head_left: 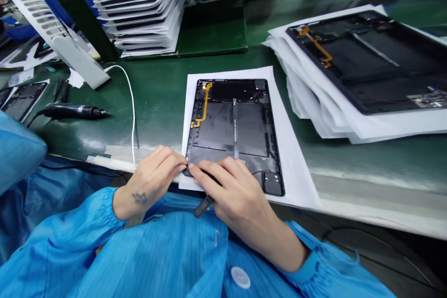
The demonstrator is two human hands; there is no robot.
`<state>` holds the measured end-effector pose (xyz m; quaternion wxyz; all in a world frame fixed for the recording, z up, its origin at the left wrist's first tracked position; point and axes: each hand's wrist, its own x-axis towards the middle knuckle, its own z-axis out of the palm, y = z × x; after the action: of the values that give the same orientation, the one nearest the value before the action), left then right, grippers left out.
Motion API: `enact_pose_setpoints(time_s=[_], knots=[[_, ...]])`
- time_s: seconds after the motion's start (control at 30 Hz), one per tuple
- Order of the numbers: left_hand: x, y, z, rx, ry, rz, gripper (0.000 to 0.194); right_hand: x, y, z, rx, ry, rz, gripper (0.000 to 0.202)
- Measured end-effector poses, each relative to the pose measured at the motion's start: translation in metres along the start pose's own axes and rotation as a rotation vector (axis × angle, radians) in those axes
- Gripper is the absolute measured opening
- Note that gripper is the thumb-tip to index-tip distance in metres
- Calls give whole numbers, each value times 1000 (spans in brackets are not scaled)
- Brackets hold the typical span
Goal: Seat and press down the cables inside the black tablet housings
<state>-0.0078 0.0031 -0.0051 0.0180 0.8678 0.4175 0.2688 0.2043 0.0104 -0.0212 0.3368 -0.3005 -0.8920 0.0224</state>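
Note:
A black tablet housing (220,123) lies on a white sheet (295,167) in front of me. An orange flex cable (206,104) runs down its left side and a grey ribbon cable (235,125) down its middle. My left hand (153,172) is at the housing's lower left corner, thumb and fingers pinched together; whatever is between them is too small to see. Across the lower edge lies my right hand (233,184), index fingertip at the same corner, fingers curled. A flat dark strip-like tool (203,206) sticks out beneath that hand; its kind is unclear.
On the right, another tablet housing (370,65) rests on piled white sheets (314,98). Stacked housings between sheets (146,14) stand at the back. An electric screwdriver (78,111), a white slatted device (66,42) and its white cable (132,98) are left. A blue sleeve (19,149) shows at far left.

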Motion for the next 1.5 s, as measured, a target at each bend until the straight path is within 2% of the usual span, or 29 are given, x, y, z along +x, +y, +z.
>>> enact_pose_setpoints(time_s=[0.2, 0.4, 0.6, 0.63, 0.77, 0.8, 0.87, 0.93, 1.03, 1.1, 1.2, 1.33, 1.5], knots=[[-4, -2, -5, 74, -55, 112, 13, 4, -2, 1, -70, -30, -25, 29], [-12, -4, -8, 66, 46, 76, 28, 3, -1, 1, -112, -39, -62, 31], [-16, -3, -12, 166, -33, 220, 34, 2, -1, 4, -97, -52, -88, 31], [-15, -1, -14, 209, -54, 252, 33, 3, 0, 1, -64, -63, -71, 33], [-10, 10, -21, 407, -109, 322, 29, 8, 11, -21, 53, -123, 13, 73], [-9, 12, -21, 439, -113, 335, 29, 9, 14, -28, 35, -125, 28, 72], [-8, 12, -21, 423, -122, 353, 30, 9, 19, -39, -33, -97, 41, 54], [-8, 5, -19, 301, -130, 297, 30, 9, 20, -44, -54, -69, 44, 37], [-8, -12, -10, 90, -121, 121, 35, 7, 17, -39, 24, -87, 31, 42], [-7, -22, -4, -11, -163, 52, 48, 7, 13, -31, 42, -115, 3, 45], [-6, -29, 3, -121, -234, 35, 57, 7, 9, -19, 10, -114, -19, 40], [-7, -28, 8, -172, -196, 15, 55, 6, 7, -9, -26, -86, -21, 33], [-8, -25, 9, -134, -183, 42, 52, 4, 7, -9, -68, -122, -22, 31]])
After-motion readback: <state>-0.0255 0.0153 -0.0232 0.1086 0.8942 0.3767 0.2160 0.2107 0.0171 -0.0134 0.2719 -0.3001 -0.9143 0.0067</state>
